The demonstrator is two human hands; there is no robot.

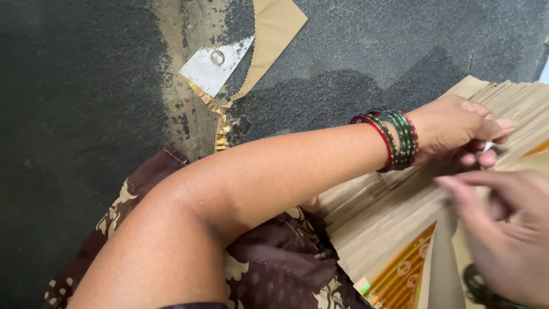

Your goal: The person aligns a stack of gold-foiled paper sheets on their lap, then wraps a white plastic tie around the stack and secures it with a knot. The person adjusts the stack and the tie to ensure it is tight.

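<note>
My left hand (457, 129) reaches across to the right, several red and green bangles (394, 140) on its wrist. Its fingers pinch the edges of a fanned stack of tan paper sheets (389, 212) that lies over my lap. My right hand (503, 229) is blurred at the lower right, resting on the same stack with its fingers spread over the top sheet. A shiny gold and orange patterned foil piece (406, 274) shows between the sheets at the bottom.
The floor (80, 103) is dark grey and rough, with a worn brownish patch. On it lie a white scrap with a gold foil edge (214, 66) and a cut tan paper piece (274, 28). Brown patterned cloth (274, 269) covers my lap.
</note>
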